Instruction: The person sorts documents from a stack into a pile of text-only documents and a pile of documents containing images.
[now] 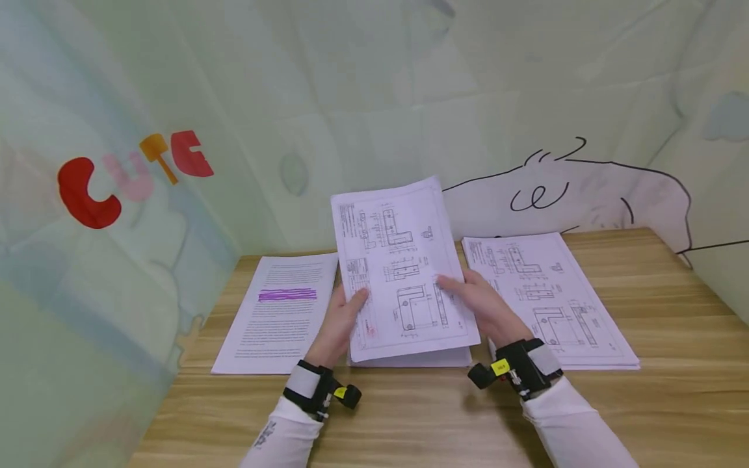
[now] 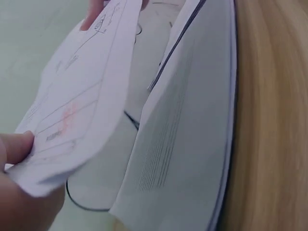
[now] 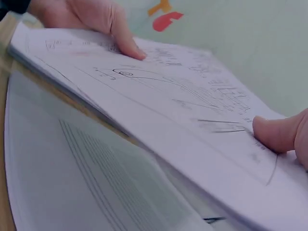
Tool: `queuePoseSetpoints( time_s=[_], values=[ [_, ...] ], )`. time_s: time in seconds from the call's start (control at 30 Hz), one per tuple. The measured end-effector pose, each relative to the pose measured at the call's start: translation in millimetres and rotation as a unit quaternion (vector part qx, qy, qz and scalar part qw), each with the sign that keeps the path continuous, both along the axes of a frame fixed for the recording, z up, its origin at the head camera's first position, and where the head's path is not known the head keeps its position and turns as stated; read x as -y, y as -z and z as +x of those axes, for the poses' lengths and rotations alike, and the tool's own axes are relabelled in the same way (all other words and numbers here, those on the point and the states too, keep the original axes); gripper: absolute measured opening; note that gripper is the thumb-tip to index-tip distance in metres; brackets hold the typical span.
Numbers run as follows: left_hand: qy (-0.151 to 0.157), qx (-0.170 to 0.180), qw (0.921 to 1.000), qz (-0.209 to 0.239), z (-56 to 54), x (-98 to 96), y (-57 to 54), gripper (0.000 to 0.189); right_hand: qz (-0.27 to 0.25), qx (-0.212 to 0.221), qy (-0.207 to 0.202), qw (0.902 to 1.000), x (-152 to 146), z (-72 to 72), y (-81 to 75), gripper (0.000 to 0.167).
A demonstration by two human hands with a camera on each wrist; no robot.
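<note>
Both hands hold a technical drawing sheet [image 1: 386, 260] raised at a tilt above the middle of the table, its printed side facing me. My left hand [image 1: 335, 327] grips the lower left edge, thumb on the printed face and fingers behind the paper. On the right edge, my right hand [image 1: 494, 311] pinches the sheet the same way, as the thumb in the right wrist view also shows. Whether it is one sheet or a few together, I cannot tell. Under it lies a paper stack [image 1: 418, 359], mostly hidden in the head view; printed lines show on its top page [image 2: 187, 130].
A stack of text pages [image 1: 281, 328] with a purple scribbled band lies on the left. To the right is a stack of similar drawings [image 1: 585, 286], partly behind my right hand. The wood-grain table [image 1: 421, 416] ends at a printed cloth backdrop [image 1: 374, 97].
</note>
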State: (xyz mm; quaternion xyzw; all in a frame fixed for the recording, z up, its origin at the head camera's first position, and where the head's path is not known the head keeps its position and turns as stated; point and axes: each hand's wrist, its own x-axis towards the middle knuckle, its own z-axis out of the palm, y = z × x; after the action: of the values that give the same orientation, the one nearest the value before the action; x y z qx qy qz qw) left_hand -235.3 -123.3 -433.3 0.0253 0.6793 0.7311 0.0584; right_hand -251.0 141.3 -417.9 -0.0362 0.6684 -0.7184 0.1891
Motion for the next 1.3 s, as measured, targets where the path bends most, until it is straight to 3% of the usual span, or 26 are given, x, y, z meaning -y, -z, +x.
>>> queuePoseSetpoints(
  time_s=[0.13, 0.23, 0.37, 0.57, 0.73, 0.93, 1.13, 1.3],
  values=[
    [0.047, -0.046, 0.9958, -0.063, 1.5, -27.5, -11.2, 0.039, 0.104, -0.064, 0.034, 0.9919, -30, 6.6, -9.8, 0.05],
    [0.078, -0.056, 0.9918, -0.084, -0.1, -47.1, -19.4, 0.041, 0.168, -0.082, 0.07, 0.9799, -51, 12.3, -17.9, 0.052],
    [0.09, -0.056, 0.9902, -0.091, -4.8, -72.0, -22.3, 0.042, 0.235, -0.105, 0.114, 0.9596, -77, 18.2, -23.3, 0.056],
    [0.083, -0.037, 0.9922, -0.085, -10.0, -109.0, -19.9, 0.044, 0.296, -0.109, 0.173, 0.933, -115, 22.2, -19.4, 0.066],
    [0.066, -0.011, 0.9939, -0.087, -11.5, -139.3, -17.6, 0.053, 0.332, -0.095, 0.191, 0.9188, -145, 24.9, -14.3, 0.072],
    [0.043, -0.001, 0.9905, -0.13, -11.1, -168.8, -9.9, 0.05, 0.365, -0.062, 0.202, 0.9067, -168, 27.8, -13.3, 0.077],
    [0.049, 0.019, 0.9793, -0.196, -9.2, -186.6, 2.2, 0.054, 0.389, -0.05, 0.202, 0.8975, -180, 26.9, -2.9, 0.07],
    [0.065, 0.001, 0.9554, -0.288, -5.6, -192.1, 6.3, 0.026, 0.408, -0.049, 0.194, 0.8906, -181, 24.1, 8.1, 0.065]
  ],
)
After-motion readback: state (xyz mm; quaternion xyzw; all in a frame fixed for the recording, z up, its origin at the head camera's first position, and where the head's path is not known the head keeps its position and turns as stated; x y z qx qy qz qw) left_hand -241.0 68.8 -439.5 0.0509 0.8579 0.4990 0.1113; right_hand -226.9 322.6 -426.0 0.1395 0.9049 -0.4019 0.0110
